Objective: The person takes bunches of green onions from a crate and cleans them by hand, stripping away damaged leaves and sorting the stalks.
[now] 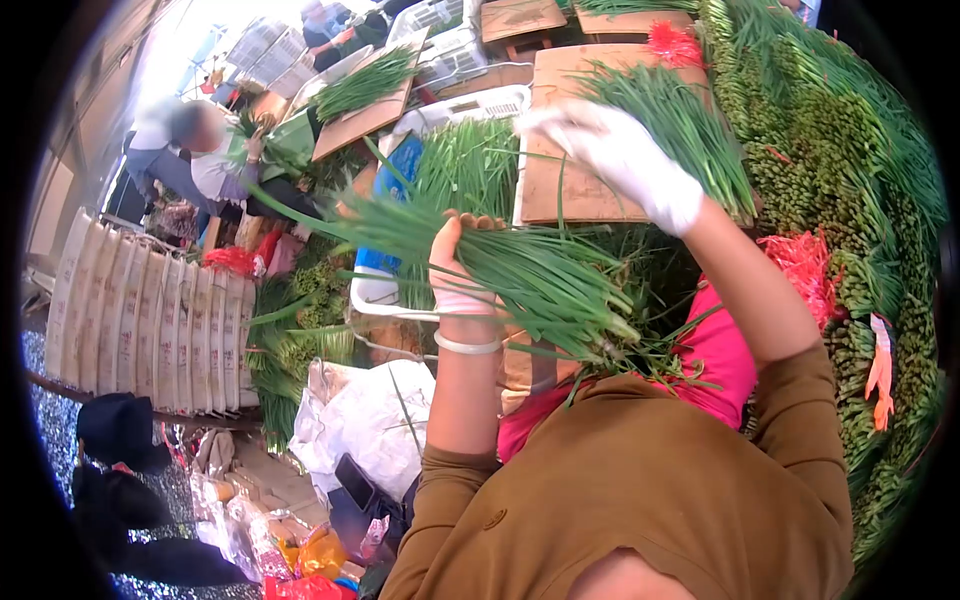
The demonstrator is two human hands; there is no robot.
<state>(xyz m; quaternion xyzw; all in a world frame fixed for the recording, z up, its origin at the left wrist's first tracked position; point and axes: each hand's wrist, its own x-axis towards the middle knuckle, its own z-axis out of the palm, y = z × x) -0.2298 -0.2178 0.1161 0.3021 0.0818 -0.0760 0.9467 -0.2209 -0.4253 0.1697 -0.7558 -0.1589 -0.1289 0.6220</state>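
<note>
My left hand (452, 268) is closed around a bunch of long green garlic chives (540, 270). The leaf ends fan out to the left, and the pale stem ends point right, towards my lap. A pale bangle (467, 346) circles my left wrist. My right hand (620, 155), in a white glove, is raised over the wooden board (560, 190), slightly blurred. Its fingers stretch to the left, and I make out nothing held in them. On that board, behind the glove, lies another pile of chives (670, 120).
Stacked chive bundles (820, 170) line the right side. Ahead, a white crate (490, 103) holds loose chives. Red plastic ties (800, 270) lie by my right elbow. Stacked white baskets (150, 310) and a white sack (365, 425) are at left. A co-worker (215, 160) bends over greens further back.
</note>
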